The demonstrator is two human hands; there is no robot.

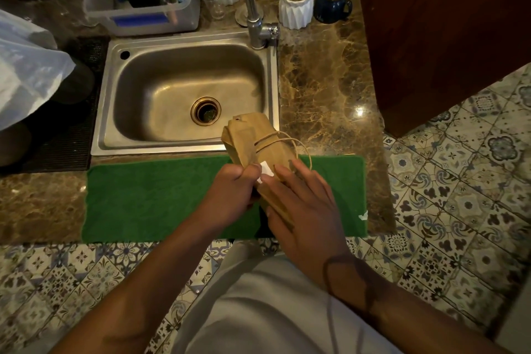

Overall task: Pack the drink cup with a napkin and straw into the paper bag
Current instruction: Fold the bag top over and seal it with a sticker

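Observation:
A folded brown paper bag (253,138) with twine handles is held above the green mat (161,198), its far end over the sink's front rim. My left hand (230,195) grips the bag's near end, fingers curled round it. My right hand (304,210) lies along the bag's right side with its fingers fairly straight. A small white piece of paper (265,170) shows between the two hands against the bag. No drink cup or straw is in view.
A steel sink (115,100) with a tap (255,23) lies behind the mat. White ribbed vases (296,6), a blue mug (332,6) and a plastic bin (143,17) stand at the back. A plastic bag (26,66) is at the left, a wooden cabinet (431,37) at the right.

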